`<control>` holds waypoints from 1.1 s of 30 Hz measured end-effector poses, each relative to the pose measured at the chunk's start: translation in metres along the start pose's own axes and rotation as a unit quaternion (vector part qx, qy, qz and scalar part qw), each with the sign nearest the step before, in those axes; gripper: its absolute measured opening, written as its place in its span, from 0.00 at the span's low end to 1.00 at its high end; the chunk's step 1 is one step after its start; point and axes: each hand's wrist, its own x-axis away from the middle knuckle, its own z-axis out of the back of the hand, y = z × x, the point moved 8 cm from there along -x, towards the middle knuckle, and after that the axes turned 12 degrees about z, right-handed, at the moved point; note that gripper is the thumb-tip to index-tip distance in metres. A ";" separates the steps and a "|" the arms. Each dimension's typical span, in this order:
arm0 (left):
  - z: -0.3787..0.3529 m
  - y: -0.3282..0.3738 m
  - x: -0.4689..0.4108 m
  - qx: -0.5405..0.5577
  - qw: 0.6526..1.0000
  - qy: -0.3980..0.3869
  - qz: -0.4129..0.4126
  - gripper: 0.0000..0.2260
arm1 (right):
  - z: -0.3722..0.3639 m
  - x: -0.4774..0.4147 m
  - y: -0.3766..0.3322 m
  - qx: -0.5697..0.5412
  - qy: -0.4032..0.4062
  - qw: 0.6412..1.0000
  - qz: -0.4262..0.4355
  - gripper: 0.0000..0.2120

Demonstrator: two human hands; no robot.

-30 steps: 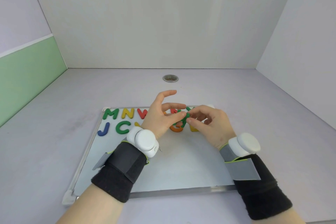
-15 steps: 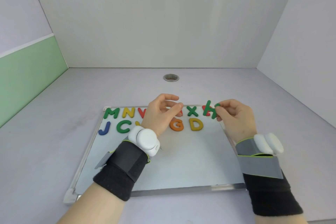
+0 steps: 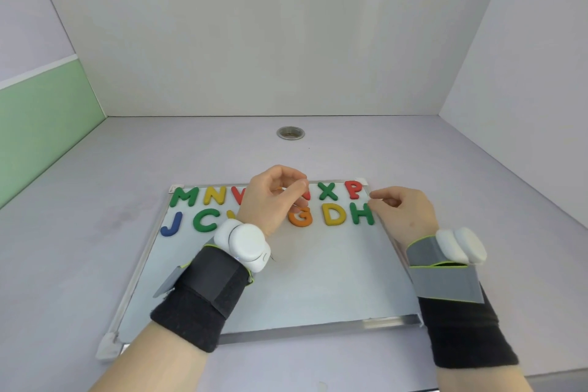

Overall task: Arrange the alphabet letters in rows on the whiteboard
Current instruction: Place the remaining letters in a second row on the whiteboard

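A whiteboard [image 3: 302, 280] lies on the table. Its top row reads green M [image 3: 187, 196], yellow N [image 3: 215, 195], a red letter [image 3: 237, 196] partly hidden, green X [image 3: 327, 191] and red P [image 3: 354, 189]. Below are blue J [image 3: 171, 224], green C [image 3: 205, 220], orange G [image 3: 300, 216], yellow D [image 3: 334, 214] and green H [image 3: 362, 214]. My left hand [image 3: 270, 200] hovers over the middle of both rows with its fingers curled shut, hiding some letters. My right hand [image 3: 402, 213] has its fingertips pinched together at the H's upper right corner; the H lies flat on the board.
A round metal grommet [image 3: 290, 133] sits in the table behind the board. Walls enclose the table at the back, left and right. Both wrists carry black bands with white devices.
My right hand carried the green H from the middle to the right and set it down after the D in the second row. My left hand curled its fingers and stayed over the letters.
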 end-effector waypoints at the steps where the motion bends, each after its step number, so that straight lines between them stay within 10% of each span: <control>1: -0.001 0.000 -0.001 0.000 1.000 -0.001 0.000 0.03 | 0.001 -0.001 0.000 0.000 0.000 1.000 0.007 0.08; 33: 0.002 -0.003 -0.002 -0.028 1.000 0.006 -0.002 0.04 | -0.016 0.000 -0.010 0.074 -0.060 0.994 0.055 0.12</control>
